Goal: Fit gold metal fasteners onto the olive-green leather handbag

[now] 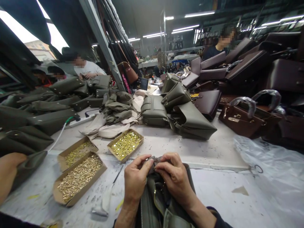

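The left fingers (146, 165) are pinched on a small dark strip (153, 159) at the top of an olive bag (148, 207). The right fingers (163, 166) are closed together at the same spot and seem to grip the strip too; whether they also hold a small fitting, I can't tell. The left hand (134, 179) and the right hand (177, 177) meet just above the bag, which sits right in front of the person, at the near edge of the surface (213, 183). Its mouth sags open around a gold zip (155, 198).

To my eye the bag is light and soft, limp at the mouth and firmer along the side panels. The smooth skin might slide a little, so a pinch on the doubled edge looks surer than a grasp of the flat face. It hardly seems fragile, though the finish could crease or scuff.

To the left stand a near box (89, 187) and a far box (62, 163), side by side, with a third box (132, 152) apart from them; all hold gold-coloured fittings. At the left edge, a co-worker's hand (9, 172) is on an olive piece (30, 166). Beyond lie olive bags (155, 109); to the right, brown bags (242, 122) and clear plastic (273, 171).
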The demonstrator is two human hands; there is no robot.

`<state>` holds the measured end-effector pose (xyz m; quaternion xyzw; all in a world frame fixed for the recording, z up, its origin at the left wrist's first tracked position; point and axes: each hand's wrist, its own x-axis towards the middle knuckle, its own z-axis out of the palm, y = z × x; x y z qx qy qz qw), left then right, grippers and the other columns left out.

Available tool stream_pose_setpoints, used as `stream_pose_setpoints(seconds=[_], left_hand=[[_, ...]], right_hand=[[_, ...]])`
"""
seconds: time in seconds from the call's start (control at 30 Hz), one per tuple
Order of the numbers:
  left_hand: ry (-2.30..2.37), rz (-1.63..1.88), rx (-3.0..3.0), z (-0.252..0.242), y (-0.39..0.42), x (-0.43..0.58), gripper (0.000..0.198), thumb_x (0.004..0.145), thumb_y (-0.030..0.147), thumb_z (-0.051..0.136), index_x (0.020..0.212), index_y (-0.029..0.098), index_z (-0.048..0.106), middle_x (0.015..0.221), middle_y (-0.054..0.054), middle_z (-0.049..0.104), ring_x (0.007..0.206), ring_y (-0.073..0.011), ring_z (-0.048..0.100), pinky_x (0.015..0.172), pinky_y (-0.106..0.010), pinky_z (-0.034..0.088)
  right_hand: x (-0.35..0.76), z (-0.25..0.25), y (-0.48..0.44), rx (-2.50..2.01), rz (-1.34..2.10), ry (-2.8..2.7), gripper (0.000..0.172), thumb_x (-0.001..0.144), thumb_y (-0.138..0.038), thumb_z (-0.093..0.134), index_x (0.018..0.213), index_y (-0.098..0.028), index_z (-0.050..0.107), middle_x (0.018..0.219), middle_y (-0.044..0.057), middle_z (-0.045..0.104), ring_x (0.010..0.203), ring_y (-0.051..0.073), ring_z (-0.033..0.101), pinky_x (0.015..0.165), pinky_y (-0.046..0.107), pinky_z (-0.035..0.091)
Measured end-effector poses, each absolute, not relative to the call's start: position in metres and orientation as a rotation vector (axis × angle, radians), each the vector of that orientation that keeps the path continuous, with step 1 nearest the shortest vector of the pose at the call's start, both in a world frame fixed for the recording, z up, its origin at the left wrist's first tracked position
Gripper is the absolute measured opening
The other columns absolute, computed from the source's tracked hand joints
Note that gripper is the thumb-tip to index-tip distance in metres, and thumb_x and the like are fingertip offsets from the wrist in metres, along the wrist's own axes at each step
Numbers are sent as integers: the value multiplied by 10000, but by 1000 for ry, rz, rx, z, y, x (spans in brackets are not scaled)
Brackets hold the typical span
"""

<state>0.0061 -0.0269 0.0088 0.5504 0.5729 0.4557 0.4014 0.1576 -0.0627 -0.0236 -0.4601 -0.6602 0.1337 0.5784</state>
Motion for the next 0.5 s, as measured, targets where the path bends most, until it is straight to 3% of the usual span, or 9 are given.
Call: stream_pose_setpoints(seconds=[0.5], left_hand=[[1409,1166,1359,5,-31,6,328,758,410,754,964,156,791,915,-78,816,797,-220,760,708,-272,618]], right_hand=[[156,-27,-62,-1092,316,-1496,153,935,-118,656,939,-243,745,968,60,608,948,213,581,794,355,542]])
